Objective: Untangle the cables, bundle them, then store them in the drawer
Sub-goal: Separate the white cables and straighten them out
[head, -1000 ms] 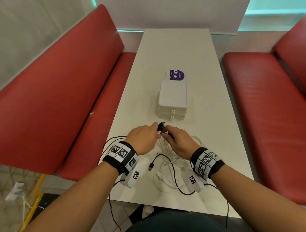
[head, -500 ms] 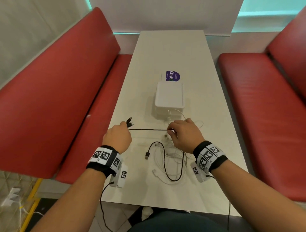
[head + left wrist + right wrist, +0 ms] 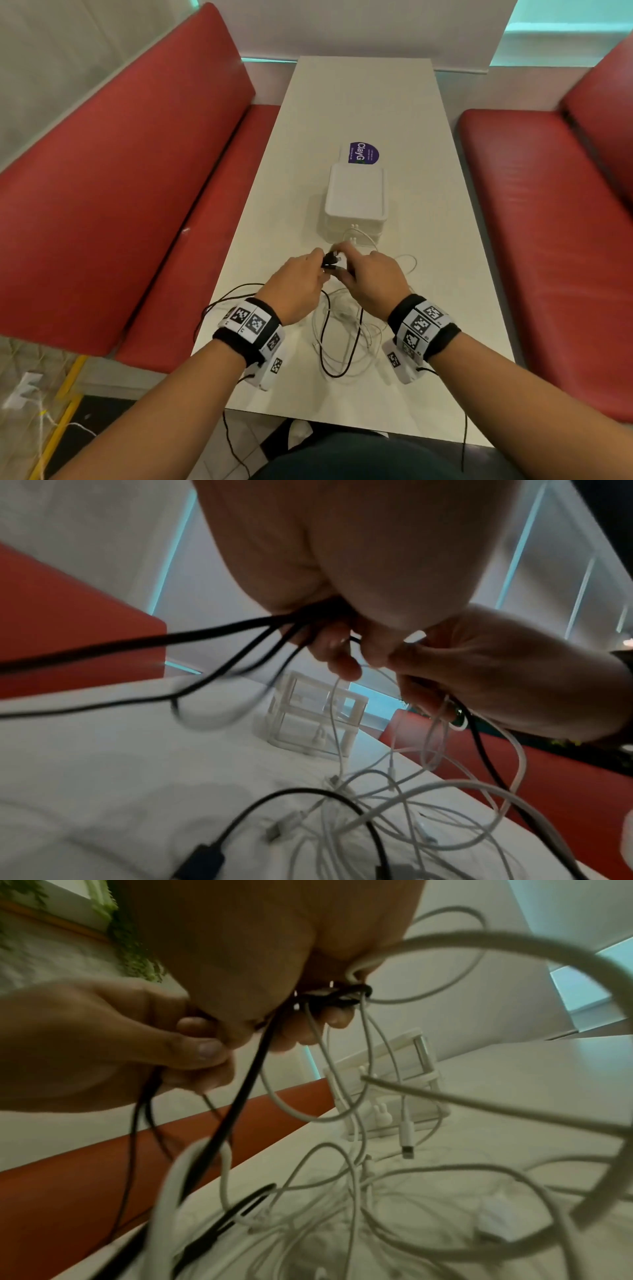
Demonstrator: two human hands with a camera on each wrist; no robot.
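Head view | left hand (image 3: pixel 297 287) and right hand (image 3: pixel 370 281) both grasp black cable (image 3: pixel 329 263) | white cables (image 3: pixel 346 329) tangled below on table (image 3: pixel 363 113) | drawer box (image 3: pixel 356 202) just beyond | red benches (image 3: pixel 113 192) flank

Your head cam looks forward and down from above, taking in the whole surface (image 3: pixel 359 113) with both wrists low in frame. Your left wrist cam sits close under the left hand (image 3: pixel 342 561), facing along it toward the right hand (image 3: pixel 507 674). Your right wrist cam mirrors that. All three views share the drawer box (image 3: pixel 356 198) beyond the grip.
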